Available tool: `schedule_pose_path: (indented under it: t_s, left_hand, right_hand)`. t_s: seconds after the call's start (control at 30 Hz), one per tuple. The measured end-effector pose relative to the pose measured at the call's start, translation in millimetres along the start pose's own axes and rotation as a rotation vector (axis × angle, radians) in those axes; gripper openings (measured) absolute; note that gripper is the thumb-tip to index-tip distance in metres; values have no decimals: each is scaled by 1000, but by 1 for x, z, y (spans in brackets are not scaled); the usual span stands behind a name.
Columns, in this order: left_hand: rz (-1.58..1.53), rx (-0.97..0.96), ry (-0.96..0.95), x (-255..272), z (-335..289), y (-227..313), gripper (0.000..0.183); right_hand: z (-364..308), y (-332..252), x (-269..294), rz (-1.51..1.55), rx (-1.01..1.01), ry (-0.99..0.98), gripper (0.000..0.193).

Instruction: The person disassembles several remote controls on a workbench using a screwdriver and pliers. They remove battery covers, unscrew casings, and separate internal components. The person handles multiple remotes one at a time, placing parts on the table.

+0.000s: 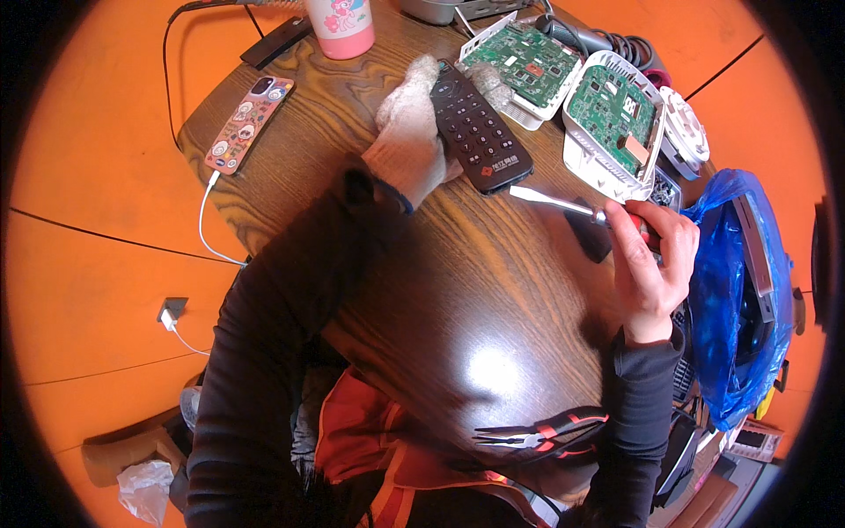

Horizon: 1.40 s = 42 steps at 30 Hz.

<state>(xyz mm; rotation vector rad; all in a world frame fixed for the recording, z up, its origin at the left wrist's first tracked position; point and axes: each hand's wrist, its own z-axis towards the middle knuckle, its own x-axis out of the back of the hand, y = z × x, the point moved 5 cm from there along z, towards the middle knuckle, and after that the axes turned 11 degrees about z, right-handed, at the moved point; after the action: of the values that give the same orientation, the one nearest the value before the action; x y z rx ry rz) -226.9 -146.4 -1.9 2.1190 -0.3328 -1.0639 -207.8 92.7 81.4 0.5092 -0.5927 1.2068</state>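
Observation:
My left hand [409, 145], in a whitish knit glove, is wrapped round a black remote control [480, 132]. The remote's button side faces up, and its lower end points toward the middle of the table. My bare right hand [651, 264] grips a screwdriver [556, 201] by its red handle, which the fingers partly cover. Its flat metal blade points left, and the tip is just off the remote's lower right corner. Beneath the screwdriver's shaft, a small dark flat piece [588, 233] lies on the wooden table [422, 299].
Two white housings with green circuit boards [532, 62] [613, 110] lie at the far right, beside a round white part [684, 123]. A blue plastic bag [735, 290] bulges at the right edge. Pliers [537, 434] rest near me; a charging phone [249, 126] and a cup [341, 31] are far left.

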Motion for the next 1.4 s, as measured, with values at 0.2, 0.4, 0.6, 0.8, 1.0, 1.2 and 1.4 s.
schedule_pose_path:
  t_s: [0.2,0.4,0.6,0.8,1.0,1.2,1.4]
  left_hand:
    - [-125,-32,-58,-1,8,-1,45]
    - [-88,-162,-246,-3,6,8,40]
    - [-40,-98,-98,-3,-1,-3,39]
    - [90,-66,-154,-6,-6,-6,42]
    - [66,-83,-282,-19,-21,-5,42]
    - [-17,13,-244,-24,-23,-5,43]
    - [47,-26,-693,-36,-31,-8,45]
  right_hand:
    - [-2,2,-3,-51,-45,-33,46]
    - [-3,-3,-9,-131,-142,-127,42]
    - [-7,-5,-11,-116,-221,-128,43]
    - [-9,-3,-14,-60,-254,-162,42]
    - [-12,0,-18,34,-262,-241,43]
    - [-14,16,-25,300,-429,-132,41]
    - [-16,24,-22,428,-548,-76,34]
